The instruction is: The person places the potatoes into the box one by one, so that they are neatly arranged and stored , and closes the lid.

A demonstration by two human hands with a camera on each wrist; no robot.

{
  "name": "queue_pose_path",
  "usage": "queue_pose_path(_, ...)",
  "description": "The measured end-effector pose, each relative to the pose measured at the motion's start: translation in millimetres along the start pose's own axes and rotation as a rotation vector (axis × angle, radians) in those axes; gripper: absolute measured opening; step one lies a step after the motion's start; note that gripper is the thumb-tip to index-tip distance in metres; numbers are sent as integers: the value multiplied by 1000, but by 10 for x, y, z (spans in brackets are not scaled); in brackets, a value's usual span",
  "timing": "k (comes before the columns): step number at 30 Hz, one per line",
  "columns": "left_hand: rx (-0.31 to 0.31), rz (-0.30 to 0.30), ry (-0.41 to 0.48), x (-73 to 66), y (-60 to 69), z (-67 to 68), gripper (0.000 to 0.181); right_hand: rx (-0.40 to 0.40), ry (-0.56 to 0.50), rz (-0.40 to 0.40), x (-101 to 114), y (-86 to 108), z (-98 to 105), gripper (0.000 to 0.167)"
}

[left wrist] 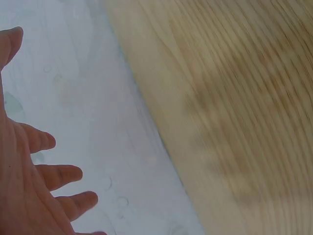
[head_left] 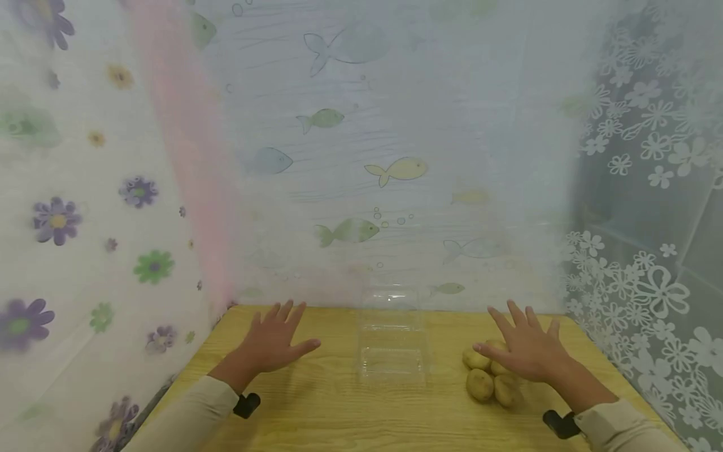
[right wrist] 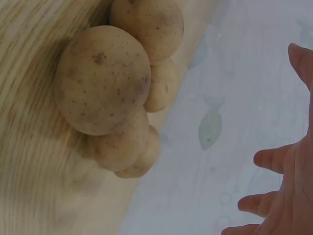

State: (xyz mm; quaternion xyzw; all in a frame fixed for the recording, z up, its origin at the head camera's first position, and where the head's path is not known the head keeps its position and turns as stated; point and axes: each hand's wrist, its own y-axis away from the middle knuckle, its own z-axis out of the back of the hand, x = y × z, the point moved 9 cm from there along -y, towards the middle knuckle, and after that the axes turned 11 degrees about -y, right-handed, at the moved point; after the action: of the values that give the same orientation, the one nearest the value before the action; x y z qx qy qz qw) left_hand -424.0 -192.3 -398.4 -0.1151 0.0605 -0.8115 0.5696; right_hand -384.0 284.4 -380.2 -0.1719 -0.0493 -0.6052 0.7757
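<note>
Several potatoes (right wrist: 102, 81) lie in a cluster on the right part of the table, brown-yellow with dark specks. My right hand (head_left: 530, 345) hovers over them with fingers spread, partly covering the rear potatoes (head_left: 479, 384) in the head view. In the right wrist view its fingers (right wrist: 271, 160) stand apart from the potatoes. On the left, my left hand (head_left: 271, 342) is held above the table, fingers spread and holding nothing; the left wrist view shows the same spread fingers (left wrist: 61, 176). Between the hands stands a clear plastic box (head_left: 392, 364) with its lid raised at the back.
The wood-grain table (head_left: 339, 414) ends at a rear curtain printed with fish (head_left: 347, 231). A flowered curtain (head_left: 56, 263) borders the left side, and a translucent sheet with white flowers (head_left: 661, 292) the right. Black wrist mounts (head_left: 246, 405) sit under both forearms.
</note>
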Motion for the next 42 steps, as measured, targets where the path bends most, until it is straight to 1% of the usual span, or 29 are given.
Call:
queue_pose_path(5,-19,-27,99,-171,-89,-71,97,-1,-22,-4,-35,2,-57,94)
queue_pose_path(8,-17,-43,155,-271,-134,-120,98,-5,-35,-7,-43,7,-86,94)
queue_pose_path(12,-1,-53,208,-378,-173,-185,97,-6,-59,-12,-47,14,-130,93)
queue_pose_path(19,-3,-34,316,-500,-249,-264,95,-9,-91,-21,-74,20,-199,93)
queue_pose_path(26,5,-17,396,-643,-329,-333,94,-5,-129,-40,-123,21,-257,94)
queue_pose_path(29,13,-11,457,-709,-366,-380,92,-6,-147,-50,-152,16,-293,95)
queue_pose_path(34,31,-11,623,-824,-403,-443,83,-35,-179,-48,-187,4,-320,90)
queue_pose_path(35,33,-18,654,-844,-405,-449,82,-40,-191,-46,-190,1,-323,89)
queue_pose_path(38,45,-25,723,-886,-403,-495,82,-50,-249,-46,-188,-1,-330,88)
queue_pose_path(42,61,-19,788,-924,-387,-557,79,-56,-327,-37,-175,12,-338,82)
